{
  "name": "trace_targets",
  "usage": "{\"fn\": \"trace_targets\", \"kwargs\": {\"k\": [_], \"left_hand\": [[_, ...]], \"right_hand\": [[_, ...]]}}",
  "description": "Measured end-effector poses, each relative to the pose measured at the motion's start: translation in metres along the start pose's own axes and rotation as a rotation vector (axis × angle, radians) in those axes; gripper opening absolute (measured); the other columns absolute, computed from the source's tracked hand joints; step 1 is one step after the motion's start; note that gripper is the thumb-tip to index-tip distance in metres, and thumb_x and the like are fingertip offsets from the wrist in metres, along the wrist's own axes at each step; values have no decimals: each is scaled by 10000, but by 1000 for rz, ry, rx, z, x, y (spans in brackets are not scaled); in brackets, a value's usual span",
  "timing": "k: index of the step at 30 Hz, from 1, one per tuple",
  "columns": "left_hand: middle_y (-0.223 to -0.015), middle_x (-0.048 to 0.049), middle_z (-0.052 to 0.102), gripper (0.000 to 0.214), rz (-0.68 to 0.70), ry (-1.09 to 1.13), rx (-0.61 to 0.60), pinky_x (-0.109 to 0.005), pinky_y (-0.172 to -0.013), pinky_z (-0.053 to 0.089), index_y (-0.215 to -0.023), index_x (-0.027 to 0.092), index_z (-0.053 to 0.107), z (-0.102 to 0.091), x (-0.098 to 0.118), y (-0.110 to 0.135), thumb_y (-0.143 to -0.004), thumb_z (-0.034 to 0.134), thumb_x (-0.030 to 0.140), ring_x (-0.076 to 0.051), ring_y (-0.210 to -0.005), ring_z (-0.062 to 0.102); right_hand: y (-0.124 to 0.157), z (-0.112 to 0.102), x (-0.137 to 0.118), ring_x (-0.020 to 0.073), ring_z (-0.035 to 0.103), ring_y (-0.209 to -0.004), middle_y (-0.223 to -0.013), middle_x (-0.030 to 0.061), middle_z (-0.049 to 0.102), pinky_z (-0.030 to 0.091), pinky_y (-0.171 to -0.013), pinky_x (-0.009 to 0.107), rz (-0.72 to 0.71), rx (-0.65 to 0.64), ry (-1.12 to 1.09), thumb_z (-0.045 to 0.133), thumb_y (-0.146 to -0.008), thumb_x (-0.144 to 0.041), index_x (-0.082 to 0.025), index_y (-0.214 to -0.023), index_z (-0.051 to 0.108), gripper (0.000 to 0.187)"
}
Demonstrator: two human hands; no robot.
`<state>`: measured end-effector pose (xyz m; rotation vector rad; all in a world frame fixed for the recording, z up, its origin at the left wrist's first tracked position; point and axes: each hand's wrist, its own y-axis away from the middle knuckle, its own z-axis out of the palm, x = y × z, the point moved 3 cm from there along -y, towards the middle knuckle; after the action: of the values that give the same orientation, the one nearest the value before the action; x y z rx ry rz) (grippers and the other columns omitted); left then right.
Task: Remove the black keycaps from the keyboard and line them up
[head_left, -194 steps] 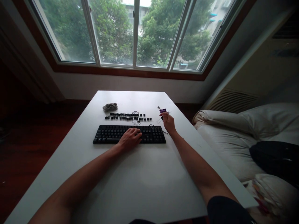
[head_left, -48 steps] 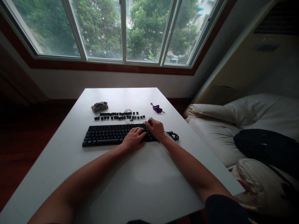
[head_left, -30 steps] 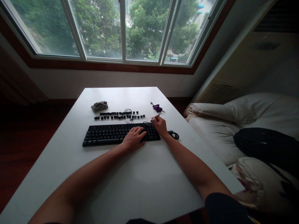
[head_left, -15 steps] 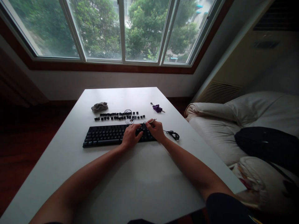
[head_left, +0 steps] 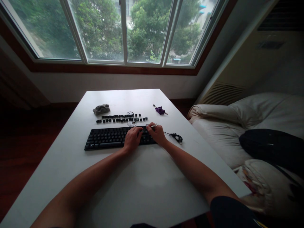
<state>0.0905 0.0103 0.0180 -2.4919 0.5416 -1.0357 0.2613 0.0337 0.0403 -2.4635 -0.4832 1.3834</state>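
White table (head_left: pixel 142 190), bare stretch on keyboard's near side. Left hand (head_left: pixel 132 138) rests over the keyboard's right-of-middle keys, fingers curled, thumb toward the other hand; can't tell if it pinches anything. Right hand (head_left: pixel 156 134) is folded over the keyboard's right part, gripping a thin metallic tool (head_left: pixel 154 125) that pokes out between the fingers; tool type unclear, maybe a wire puller. Black full-size keyboard (head_left: pixel 106 137) lies flat under both hands, its key field mostly filled left of them; keys under the hands hidden.

Step in hand, judged: close two-handed fingertip work on the keyboard's right section. Next move seems to call for a steady board and a fine, straight pinch, without knocking neighbouring keys.

Coiled USB cable (head_left: pixel 176 136) sits just right of the keyboard. Beyond its back edge: near row of loose keycaps (head_left: pixel 123 120), then far row of loose keycaps (head_left: pixel 121 116). Farther back, purple cloth (head_left: pixel 160 110) with a thin stick through it, behind keyboard's right end; crumpled grey rag (head_left: pixel 101 109) behind its left half.
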Motion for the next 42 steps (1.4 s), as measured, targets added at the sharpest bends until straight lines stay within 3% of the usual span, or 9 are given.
{"fn": "trace_targets", "kwargs": {"k": [4,10,17,24,32,42], "left_hand": [[-1107,-54,674,239,-8,7,1,-365,-926,479,-1163,241,621,-1,1,0,-986,462,259,-220,-1052,613],[-1006,-41,673,266,-29,-3,-10,-325,-849,487,-1049,259,684,-3,3,-1,-1012,429,330,-197,-931,632],[-1015,-38,677,270,-61,85,0,-318,-864,490,-1016,238,685,-4,1,-3,-1011,443,359,-191,-928,634],[-1030,-41,668,236,-35,162,-9,-318,-883,500,-1065,233,683,-6,2,-4,-995,475,318,-186,-957,634],[-1051,-39,644,217,60,278,47,-309,-909,494,-1042,236,692,-3,-4,-5,-939,520,152,-173,-982,620],[-1126,-48,652,228,-13,345,84,-325,-920,517,-1089,233,681,-6,-7,-7,-893,578,178,-186,-1011,631]], "right_hand": [[0,0,-2,147,520,-537,-558,-11,579,421,-557,256,-10,-10,-23,502,-909,-472,-213,-737,604,327],[1,3,1,141,517,-502,-549,-17,578,408,-522,256,47,0,-145,503,-907,-492,-217,-753,586,326],[-1,6,7,130,481,-482,-548,-24,565,390,-501,247,123,15,-256,499,-904,-519,-217,-750,559,344],[-4,6,12,131,481,-485,-541,-27,564,399,-508,252,140,-11,-281,511,-894,-504,-216,-735,555,332],[-4,9,14,120,474,-486,-542,-37,560,390,-513,245,115,-35,-320,527,-900,-489,-206,-753,566,321],[-5,6,16,128,471,-488,-527,-42,531,383,-517,255,121,-13,-341,516,-905,-452,-211,-741,557,294]]}}
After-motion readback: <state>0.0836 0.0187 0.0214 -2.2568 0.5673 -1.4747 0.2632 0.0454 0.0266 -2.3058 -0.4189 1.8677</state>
